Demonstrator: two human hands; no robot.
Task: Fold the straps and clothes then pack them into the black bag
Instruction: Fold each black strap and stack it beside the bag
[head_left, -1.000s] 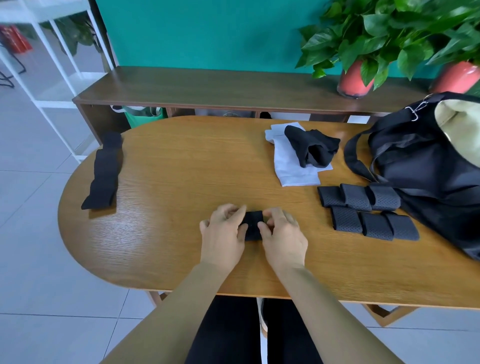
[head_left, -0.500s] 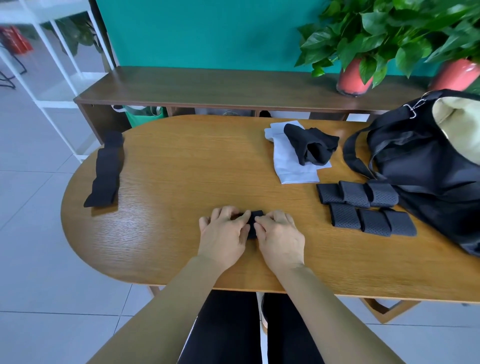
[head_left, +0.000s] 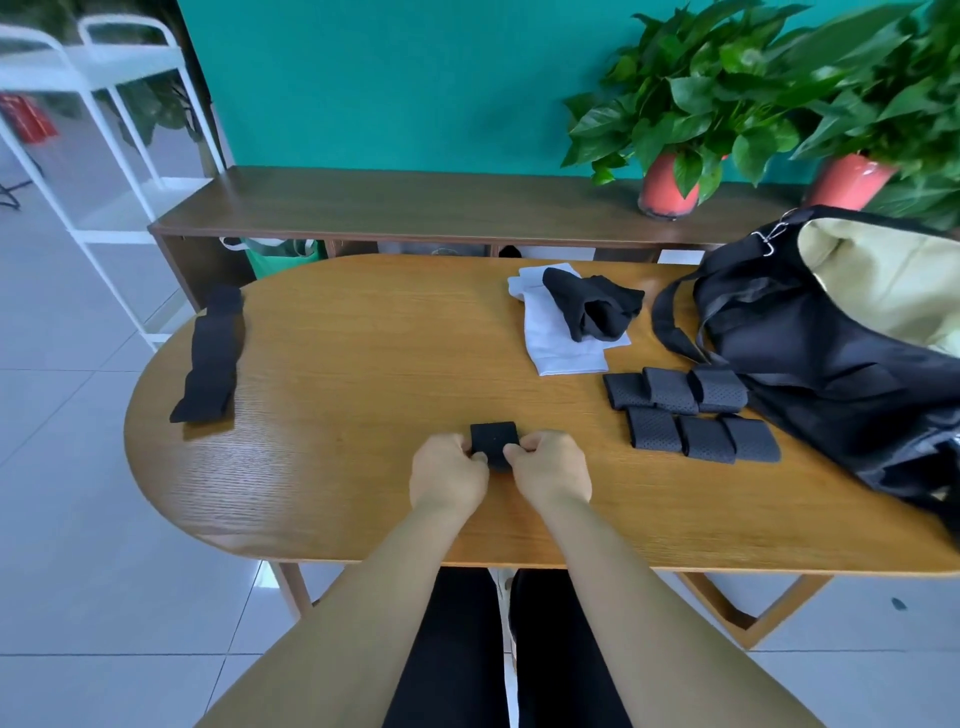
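Observation:
A small folded black strap (head_left: 493, 439) lies on the wooden table (head_left: 363, 364) near its front edge. My left hand (head_left: 448, 473) pinches its left side and my right hand (head_left: 551, 470) pinches its right side, fingers curled. Several folded dark grey straps (head_left: 691, 415) lie in two rows to the right. One long unfolded black strap (head_left: 210, 358) rests at the table's left end. A white cloth (head_left: 550, 343) with a crumpled black garment (head_left: 597, 312) on it sits at the back. The black bag (head_left: 831, 353) stands open at the right, showing a cream lining.
A dark wooden sideboard (head_left: 415, 208) runs behind the table, with two potted plants (head_left: 670, 135) on its right end. A white metal rack (head_left: 104, 130) stands at the far left. Grey floor tiles surround the table.
Both hands went from lying flat over the strap to pinching its sides with curled fingers. More of the folded strap now shows beyond the fingertips.

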